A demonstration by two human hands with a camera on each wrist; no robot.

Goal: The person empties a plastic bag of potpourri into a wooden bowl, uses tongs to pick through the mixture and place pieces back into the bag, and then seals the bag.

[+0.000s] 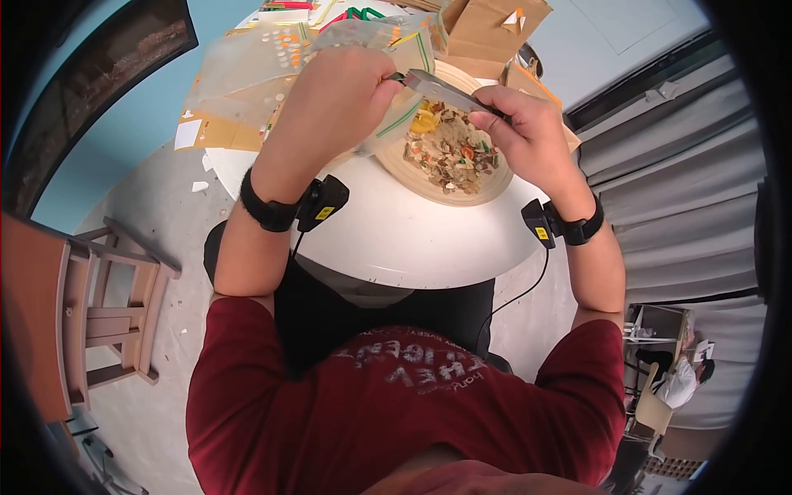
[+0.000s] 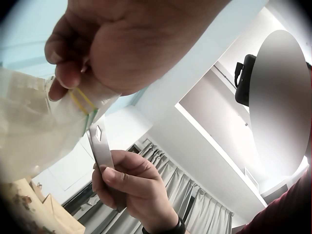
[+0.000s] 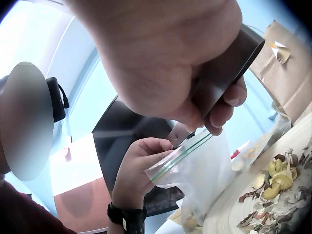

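My left hand (image 1: 337, 97) pinches the top of a clear zip bag (image 3: 207, 163) with a green and yellow closure strip. It hangs over the left side of a round pale wooden tray (image 1: 396, 169). My right hand (image 1: 532, 136) grips a flat grey metal tool (image 2: 100, 146) with a diamond-shaped hole, its far end right at the bag's mouth by my left fingers. Which kind of tool it is, I cannot tell. Below, the tray holds a spread of brown and pale scraps (image 1: 450, 157) and yellow curled pieces (image 3: 280, 180).
Brown paper bags (image 1: 487, 33) stand behind the tray. Another clear bag with white and orange dots (image 1: 247, 62) lies at the back left on cardboard (image 1: 235, 136). The white table's (image 1: 388, 247) rounded edge is close to my body. A wooden chair (image 1: 120, 305) stands left.
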